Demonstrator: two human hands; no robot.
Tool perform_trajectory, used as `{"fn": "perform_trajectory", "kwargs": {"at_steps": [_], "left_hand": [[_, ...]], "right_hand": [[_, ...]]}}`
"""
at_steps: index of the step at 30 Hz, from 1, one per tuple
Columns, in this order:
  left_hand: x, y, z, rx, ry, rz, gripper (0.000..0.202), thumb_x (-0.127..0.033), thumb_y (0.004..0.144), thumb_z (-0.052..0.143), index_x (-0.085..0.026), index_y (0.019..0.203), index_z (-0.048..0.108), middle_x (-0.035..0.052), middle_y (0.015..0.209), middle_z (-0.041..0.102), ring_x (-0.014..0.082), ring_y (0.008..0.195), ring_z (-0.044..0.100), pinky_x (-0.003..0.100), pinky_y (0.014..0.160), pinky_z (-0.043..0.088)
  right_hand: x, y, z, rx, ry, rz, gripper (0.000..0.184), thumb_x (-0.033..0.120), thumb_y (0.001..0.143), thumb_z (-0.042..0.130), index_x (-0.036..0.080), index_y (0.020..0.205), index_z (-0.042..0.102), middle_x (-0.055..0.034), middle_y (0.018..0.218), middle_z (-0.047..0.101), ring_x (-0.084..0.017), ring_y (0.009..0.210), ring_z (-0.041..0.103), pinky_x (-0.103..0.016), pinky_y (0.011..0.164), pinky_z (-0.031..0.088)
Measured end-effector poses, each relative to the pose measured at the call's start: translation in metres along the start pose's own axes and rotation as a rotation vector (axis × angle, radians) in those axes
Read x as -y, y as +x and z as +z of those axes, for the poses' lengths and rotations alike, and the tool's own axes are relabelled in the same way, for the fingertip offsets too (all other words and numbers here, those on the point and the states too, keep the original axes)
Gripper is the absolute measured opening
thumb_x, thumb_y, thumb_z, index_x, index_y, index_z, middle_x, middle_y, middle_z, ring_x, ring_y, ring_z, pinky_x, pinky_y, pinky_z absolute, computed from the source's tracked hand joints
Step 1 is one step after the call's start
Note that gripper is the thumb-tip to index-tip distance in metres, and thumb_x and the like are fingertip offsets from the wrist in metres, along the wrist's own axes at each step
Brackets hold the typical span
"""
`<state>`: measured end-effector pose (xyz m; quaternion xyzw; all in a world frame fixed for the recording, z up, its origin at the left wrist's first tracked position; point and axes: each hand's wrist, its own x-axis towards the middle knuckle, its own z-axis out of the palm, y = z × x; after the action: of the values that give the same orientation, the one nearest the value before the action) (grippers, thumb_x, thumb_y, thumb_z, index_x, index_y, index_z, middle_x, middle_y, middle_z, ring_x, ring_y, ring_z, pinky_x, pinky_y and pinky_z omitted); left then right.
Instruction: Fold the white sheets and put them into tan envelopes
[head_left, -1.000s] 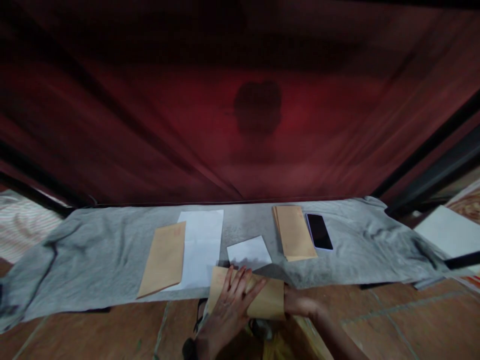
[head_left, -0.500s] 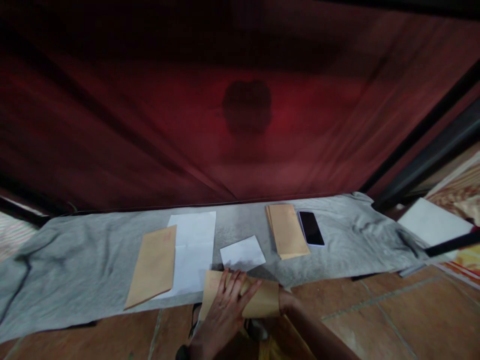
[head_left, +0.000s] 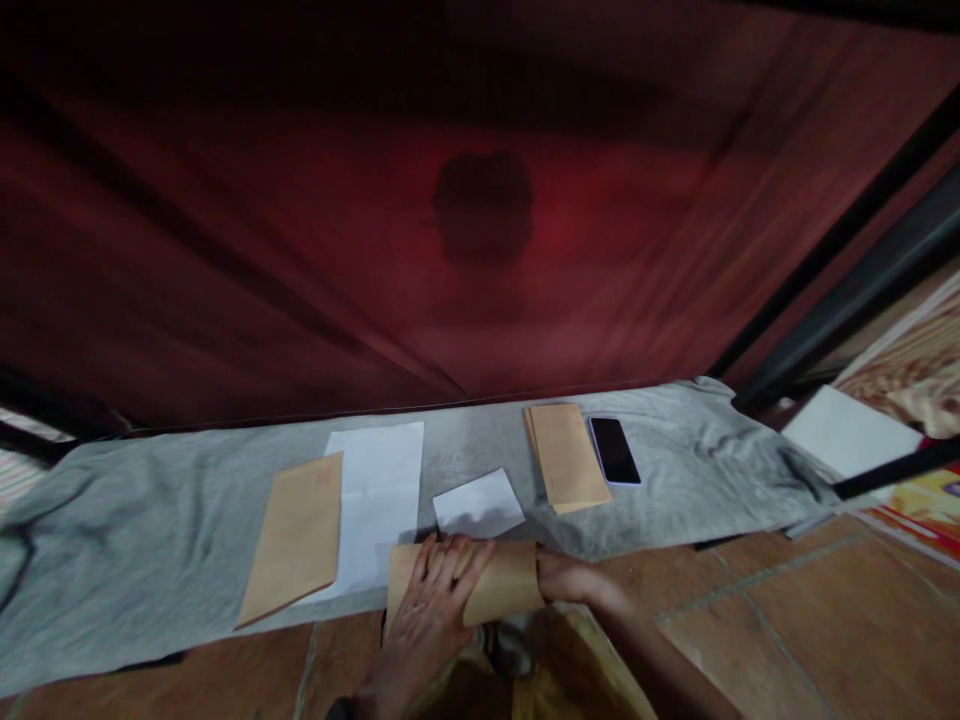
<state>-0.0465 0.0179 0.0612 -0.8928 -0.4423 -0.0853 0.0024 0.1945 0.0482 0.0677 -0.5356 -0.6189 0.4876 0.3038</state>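
My left hand [head_left: 436, 602] lies over a brown paper envelope [head_left: 504, 590] at the front edge of the cloth, its fingers stretched across the top. At the envelope's right end is my right hand [head_left: 559, 578]; its fingers are hidden in or behind the paper, so their grip does not show. Just beyond the envelope lies a small folded white paper [head_left: 480, 505]. Larger white sheets [head_left: 379, 500] rest to the left, partly covered by another brown envelope [head_left: 296, 535].
Several brown envelopes [head_left: 571, 458] are stacked right of centre, beside a phone [head_left: 615, 450] with a dark screen. A grey cloth [head_left: 187, 520] lies beneath everything. Behind it hangs a dark red fabric panel [head_left: 337, 300]. A white board [head_left: 847, 435] stands at the far right, above the tiled floor [head_left: 810, 600].
The view has shifted slightly to the right. My right wrist and forearm have come up a little at the envelope's right end, while my left hand stays on top of it.
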Motion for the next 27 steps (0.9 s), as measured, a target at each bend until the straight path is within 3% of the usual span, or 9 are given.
{"fn": "perform_trajectory", "kwargs": {"at_steps": [3,4,6,9,13,16,19,27], "left_hand": [[0.013,-0.004,-0.009,-0.073,0.048,-0.048,0.099,-0.014,0.071,0.063,-0.031,0.160,0.023,0.0092,0.139,0.061,0.0309,0.133,0.053,0.054,0.121,0.027],[0.019,-0.005,-0.012,-0.106,0.063,-0.060,0.098,-0.016,0.073,0.063,-0.030,0.160,0.023,0.0101,0.138,0.061,0.0313,0.131,0.054,0.054,0.120,0.029],[0.030,-0.008,-0.014,-0.183,0.092,-0.103,0.094,-0.019,0.076,0.062,-0.026,0.161,0.022,0.0127,0.136,0.061,0.0324,0.130,0.055,0.053,0.118,0.032],[0.045,-0.011,-0.015,-0.288,0.123,-0.180,0.091,-0.024,0.080,0.062,-0.020,0.161,0.019,0.0174,0.136,0.059,0.0349,0.128,0.055,0.055,0.115,0.035],[0.053,-0.013,-0.013,-0.367,0.093,-0.189,0.087,-0.033,0.086,0.063,-0.019,0.160,0.018,0.0215,0.142,0.052,0.0377,0.135,0.049,0.060,0.115,0.034],[0.051,-0.016,-0.012,-0.448,0.031,-0.171,0.093,-0.038,0.088,0.066,-0.021,0.160,0.011,0.0230,0.147,0.044,0.0387,0.141,0.042,0.064,0.115,0.035],[0.046,-0.019,-0.013,-0.505,-0.046,-0.222,0.101,-0.042,0.086,0.072,-0.022,0.160,0.007,0.0241,0.149,0.039,0.0389,0.144,0.038,0.064,0.113,0.038],[0.034,-0.016,-0.027,-0.520,-0.291,-0.462,0.105,-0.061,0.078,0.074,-0.016,0.155,0.018,0.0214,0.143,0.043,0.0386,0.137,0.046,0.062,0.109,0.045]], "right_hand": [[-0.010,0.001,-0.013,0.180,0.173,0.021,0.031,0.044,0.088,0.069,0.022,0.109,0.074,-0.0045,0.102,0.075,-0.022,0.092,0.071,-0.032,0.077,0.059],[-0.013,0.003,-0.016,0.182,0.246,0.035,0.033,0.047,0.088,0.066,0.022,0.110,0.074,-0.0050,0.103,0.076,-0.021,0.094,0.071,-0.033,0.080,0.058],[-0.020,0.010,-0.019,0.064,0.318,0.079,0.038,0.050,0.089,0.062,0.022,0.112,0.072,-0.0059,0.102,0.076,-0.021,0.092,0.071,-0.034,0.082,0.057],[-0.029,0.023,-0.012,-0.229,0.119,0.086,0.033,0.046,0.092,0.057,0.022,0.111,0.071,-0.0060,0.095,0.075,-0.021,0.083,0.070,-0.034,0.077,0.057],[-0.033,0.037,0.009,-0.440,-0.309,0.015,0.032,0.031,0.095,0.054,0.021,0.124,0.065,-0.0118,0.114,0.071,-0.025,0.101,0.070,-0.036,0.089,0.054],[-0.026,0.043,0.024,-0.467,-0.548,0.084,0.039,0.032,0.097,0.056,0.015,0.132,0.059,-0.0181,0.120,0.067,-0.029,0.109,0.067,-0.036,0.091,0.051],[-0.018,0.047,0.032,-0.436,-0.698,0.179,0.044,0.033,0.096,0.059,0.014,0.135,0.056,-0.0187,0.120,0.065,-0.030,0.109,0.066,-0.035,0.089,0.050],[-0.019,0.055,0.035,-0.404,-0.767,0.201,0.035,0.025,0.092,0.063,0.010,0.123,0.060,-0.0174,0.108,0.067,-0.031,0.105,0.064,-0.037,0.092,0.048]]}}
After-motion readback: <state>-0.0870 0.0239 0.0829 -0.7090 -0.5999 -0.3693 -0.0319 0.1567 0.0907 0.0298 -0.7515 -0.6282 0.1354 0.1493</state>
